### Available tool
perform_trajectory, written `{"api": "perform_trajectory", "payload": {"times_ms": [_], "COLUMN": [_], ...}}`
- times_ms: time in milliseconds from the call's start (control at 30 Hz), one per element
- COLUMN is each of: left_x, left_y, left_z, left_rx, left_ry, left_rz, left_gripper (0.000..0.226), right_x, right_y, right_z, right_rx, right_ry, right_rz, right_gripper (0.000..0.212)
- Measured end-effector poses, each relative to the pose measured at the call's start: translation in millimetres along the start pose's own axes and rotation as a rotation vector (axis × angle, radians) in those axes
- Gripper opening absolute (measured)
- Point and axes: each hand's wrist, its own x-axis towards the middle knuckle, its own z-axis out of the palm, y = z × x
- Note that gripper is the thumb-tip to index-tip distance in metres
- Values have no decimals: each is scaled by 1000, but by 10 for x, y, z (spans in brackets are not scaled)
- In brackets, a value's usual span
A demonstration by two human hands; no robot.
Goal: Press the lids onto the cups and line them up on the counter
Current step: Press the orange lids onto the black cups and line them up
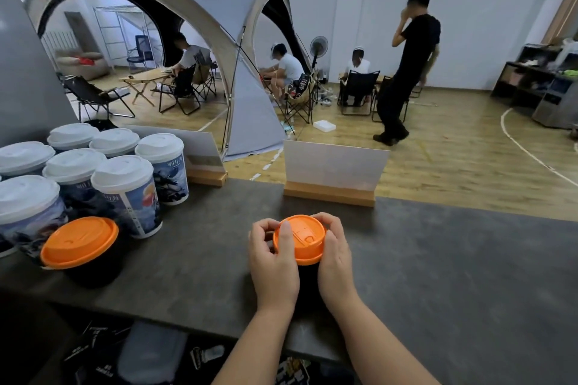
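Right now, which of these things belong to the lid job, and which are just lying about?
Job: both hands, orange lid, black cup, second orange-lidded cup, white-lidded cups, counter.

Lying about: two card stands, tent, folding chairs.

An orange lid (299, 238) sits atop a black cup (308, 286) standing upright on the grey counter (438, 275).

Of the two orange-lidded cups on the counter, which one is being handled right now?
The black cup with the orange lid at the counter's middle: the left hand and right hand grip it. The other orange-lidded cup stands untouched beside the white-lidded cups.
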Motion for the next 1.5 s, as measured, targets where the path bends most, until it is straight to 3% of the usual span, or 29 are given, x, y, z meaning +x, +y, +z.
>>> {"api": "perform_trajectory", "payload": {"times_ms": [200, 300, 500, 667, 833, 1067, 1300, 1500], "left_x": [6, 41, 288, 81, -51, -27, -71, -22], "left_y": [-38, -55, 19, 83, 60, 9, -67, -108], "left_z": [-8, -43, -140, -137, -75, -43, -46, -40], "left_rx": [10, 30, 2, 3, 22, 3, 64, 25], "left_ry": [25, 2, -154, -238, -237, -226, -148, -143], "left_rz": [49, 89, 63, -32, 3, 52, 79, 63], "left_gripper": [17, 13, 10, 23, 54, 67, 40, 45], "right_x": [8, -3, -62, -123, -142, -134, -128, -97], "right_y": [14, 31, -18, -141, -186, -169, -104, -27], "right_z": [4, 16, -1, 11, -3, 28, 29, 3], "right_rx": [9, -24, -89, -140, -152, -117, -30, -46], "right_ry": [-28, 17, 24, -33, -42, -40, -8, 32], "right_rz": [-25, -38, 26, 51, 17, 42, 34, 30], "right_gripper": [34, 26, 22, 57, 61, 53, 45, 29]}}
